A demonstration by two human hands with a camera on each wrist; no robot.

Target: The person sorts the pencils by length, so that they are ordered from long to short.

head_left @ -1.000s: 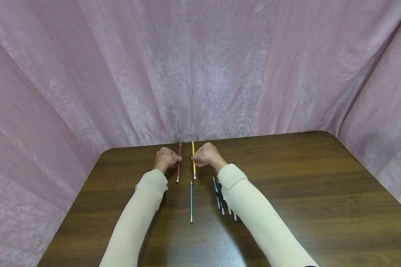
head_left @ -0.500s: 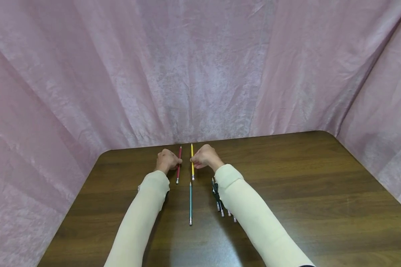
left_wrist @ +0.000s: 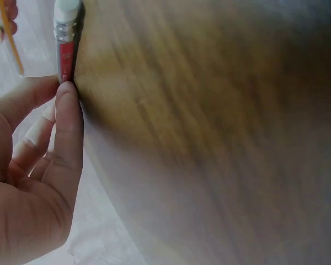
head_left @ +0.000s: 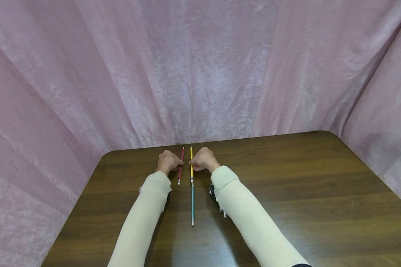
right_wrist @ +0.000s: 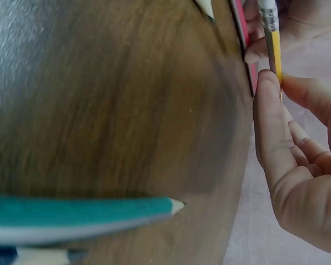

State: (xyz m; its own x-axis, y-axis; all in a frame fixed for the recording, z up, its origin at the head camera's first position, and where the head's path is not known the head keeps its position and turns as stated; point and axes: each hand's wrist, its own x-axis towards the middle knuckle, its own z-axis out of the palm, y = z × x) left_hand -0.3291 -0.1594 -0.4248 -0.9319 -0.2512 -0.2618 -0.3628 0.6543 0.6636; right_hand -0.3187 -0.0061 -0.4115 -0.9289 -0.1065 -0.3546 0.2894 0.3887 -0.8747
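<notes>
In the head view, the left hand (head_left: 169,161) pinches a red pencil (head_left: 180,172) and the right hand (head_left: 204,160) a yellow pencil (head_left: 191,172). Both pencils lie near the desk's (head_left: 304,193) far edge, closer to its far left corner than its far right; their sharpened tips point at that edge and slant slightly together. A teal pencil (head_left: 192,205) runs in line with the yellow one, farther from the far edge, its tip at the yellow one's eraser. Pale pencil ends (head_left: 223,213) show beside the right sleeve (head_left: 250,218).

In the left wrist view, the red pencil has a white eraser, a ridged silver band and pale lettering; thumb and forefinger grip it below the band.

In the right wrist view, the yellow pencil has a white eraser, silver band and one dark face, between thumb and forefinger. A green pencil (right_wrist: 83,216) and a dark blue pencil (right_wrist: 38,255) lie nearer the camera.
</notes>
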